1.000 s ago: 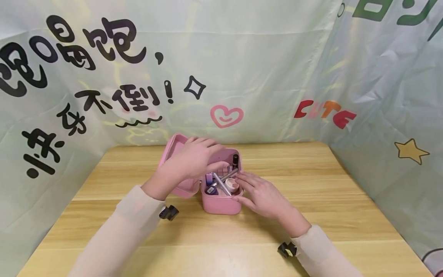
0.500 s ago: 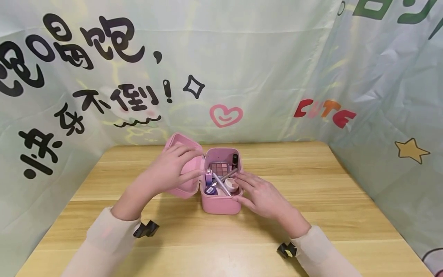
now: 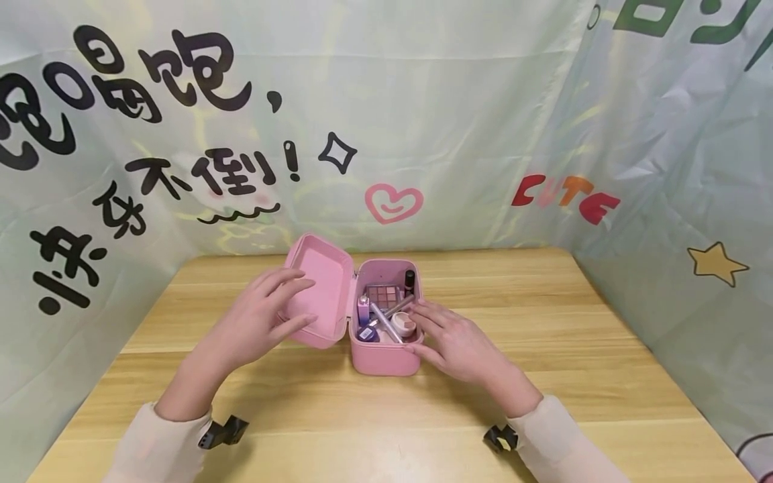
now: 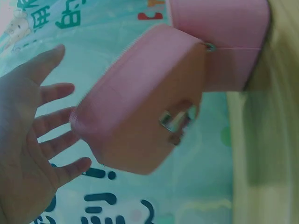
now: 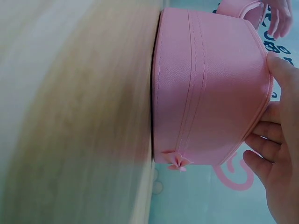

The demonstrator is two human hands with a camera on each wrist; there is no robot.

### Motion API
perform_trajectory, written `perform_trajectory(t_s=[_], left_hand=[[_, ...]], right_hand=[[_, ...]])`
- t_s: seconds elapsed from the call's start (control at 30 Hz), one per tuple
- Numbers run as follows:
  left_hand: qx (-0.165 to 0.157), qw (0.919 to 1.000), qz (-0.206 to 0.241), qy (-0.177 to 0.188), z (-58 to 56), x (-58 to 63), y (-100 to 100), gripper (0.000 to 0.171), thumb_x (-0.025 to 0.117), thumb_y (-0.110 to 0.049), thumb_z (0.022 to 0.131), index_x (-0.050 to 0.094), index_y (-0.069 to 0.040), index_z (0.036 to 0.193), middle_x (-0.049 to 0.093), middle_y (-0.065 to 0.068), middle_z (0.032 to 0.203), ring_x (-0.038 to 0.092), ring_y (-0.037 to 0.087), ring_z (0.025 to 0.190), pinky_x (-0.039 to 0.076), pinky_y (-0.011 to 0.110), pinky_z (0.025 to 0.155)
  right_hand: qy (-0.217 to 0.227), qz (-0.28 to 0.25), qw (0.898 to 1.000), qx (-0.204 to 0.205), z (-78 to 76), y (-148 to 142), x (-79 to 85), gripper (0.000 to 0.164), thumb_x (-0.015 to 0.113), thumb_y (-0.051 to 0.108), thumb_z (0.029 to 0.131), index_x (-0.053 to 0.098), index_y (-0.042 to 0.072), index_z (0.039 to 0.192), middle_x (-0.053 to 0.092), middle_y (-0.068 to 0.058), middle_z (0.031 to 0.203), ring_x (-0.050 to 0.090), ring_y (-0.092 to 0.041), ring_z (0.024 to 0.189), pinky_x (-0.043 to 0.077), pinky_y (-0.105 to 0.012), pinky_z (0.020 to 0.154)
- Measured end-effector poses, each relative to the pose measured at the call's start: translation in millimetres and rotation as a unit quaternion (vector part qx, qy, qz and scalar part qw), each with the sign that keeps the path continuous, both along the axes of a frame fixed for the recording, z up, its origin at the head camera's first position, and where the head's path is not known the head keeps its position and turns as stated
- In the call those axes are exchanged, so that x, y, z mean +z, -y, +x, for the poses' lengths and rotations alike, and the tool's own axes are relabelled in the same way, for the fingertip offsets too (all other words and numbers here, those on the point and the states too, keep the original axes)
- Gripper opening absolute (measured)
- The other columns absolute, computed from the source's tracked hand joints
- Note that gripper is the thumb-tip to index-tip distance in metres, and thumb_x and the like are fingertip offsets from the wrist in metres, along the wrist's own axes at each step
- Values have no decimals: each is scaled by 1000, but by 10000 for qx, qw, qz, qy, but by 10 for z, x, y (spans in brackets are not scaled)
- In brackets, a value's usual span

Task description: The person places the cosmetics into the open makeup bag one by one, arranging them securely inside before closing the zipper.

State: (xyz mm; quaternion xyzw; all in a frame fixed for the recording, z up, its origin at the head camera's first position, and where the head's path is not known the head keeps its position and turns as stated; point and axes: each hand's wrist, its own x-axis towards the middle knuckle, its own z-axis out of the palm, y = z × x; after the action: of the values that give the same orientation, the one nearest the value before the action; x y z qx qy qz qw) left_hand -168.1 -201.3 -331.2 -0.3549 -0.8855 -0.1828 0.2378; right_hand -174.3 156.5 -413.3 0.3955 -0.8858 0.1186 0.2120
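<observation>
A pink makeup case (image 3: pixel 386 359) stands on the table with its lid (image 3: pixel 329 282) swung out to the left. Inside lie an eyeshadow palette (image 3: pixel 383 295), a black-capped tube (image 3: pixel 409 282), a small purple box (image 3: pixel 364 310), a dark blue item (image 3: pixel 367 333), crossed slim silver tubes (image 3: pixel 386 323) and a round white-rimmed jar (image 3: pixel 403 325). My left hand (image 3: pixel 256 322) is beside the lid's outer edge, fingers spread, holding nothing; in the left wrist view its fingertips come close to the lid (image 4: pixel 135 102). My right hand (image 3: pixel 461 342) rests its extended fingers and thumb on the case's right rim.
The case sits toward the back of a wooden table (image 3: pixel 543 322). A printed cloth backdrop (image 3: pixel 471 121) hangs behind and at both sides. Dark wrist-camera mounts (image 3: pixel 223 431) are at both cuffs.
My left hand has drawn back left and toward me, from over the case past the lid, uncovering the lid's inside and the palette. The lid, case and right hand look unmoved.
</observation>
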Motion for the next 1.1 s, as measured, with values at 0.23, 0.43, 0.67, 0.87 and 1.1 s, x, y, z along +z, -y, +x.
perform_trajectory(t_s=[0.23, 0.43, 0.67, 0.87, 1.1], left_hand=[[201, 9991, 363, -34, 47, -188, 135, 60, 67, -44, 90, 54, -8, 136, 50, 14, 138, 45, 32, 126, 43, 52, 100], [322, 9977, 596, -56, 47, -294, 183, 65, 68, -43, 90, 50, -7, 140, 51, 13, 136, 47, 32, 124, 43, 54, 100], [509, 9952, 835, 66, 52, -385, 223, 67, 74, -36, 87, 48, -7, 141, 51, 17, 135, 48, 36, 123, 44, 58, 98], [674, 9924, 1031, 80, 51, -441, 248, 62, 75, -29, 86, 51, -6, 139, 52, 17, 136, 50, 36, 122, 45, 58, 98], [688, 9913, 1108, 164, 49, -500, 253, 64, 77, -26, 85, 50, -7, 140, 53, 17, 134, 53, 35, 118, 46, 58, 94]], right_hand=[[-75, -12, 10000, 32, 9, 5, 5, 69, 37, 57, 100, 60, -1, 131, 55, -16, 138, 50, -32, 129, 42, -46, 107], [-131, 17, 9999, 7, 7, -1, -9, 70, 35, 58, 100, 60, -1, 130, 55, -16, 137, 49, -31, 130, 40, -44, 109], [-145, 4, 9999, 0, 1, -3, -11, 69, 36, 57, 100, 60, 0, 130, 56, -15, 137, 48, -31, 131, 41, -45, 108], [-169, -19, 9998, 40, 6, 0, -11, 69, 37, 57, 100, 60, -1, 130, 56, -17, 136, 50, -32, 128, 44, -47, 106], [-246, -77, 9996, 97, 0, 6, -7, 70, 35, 58, 100, 60, -1, 130, 56, -17, 136, 51, -33, 127, 43, -47, 106]])
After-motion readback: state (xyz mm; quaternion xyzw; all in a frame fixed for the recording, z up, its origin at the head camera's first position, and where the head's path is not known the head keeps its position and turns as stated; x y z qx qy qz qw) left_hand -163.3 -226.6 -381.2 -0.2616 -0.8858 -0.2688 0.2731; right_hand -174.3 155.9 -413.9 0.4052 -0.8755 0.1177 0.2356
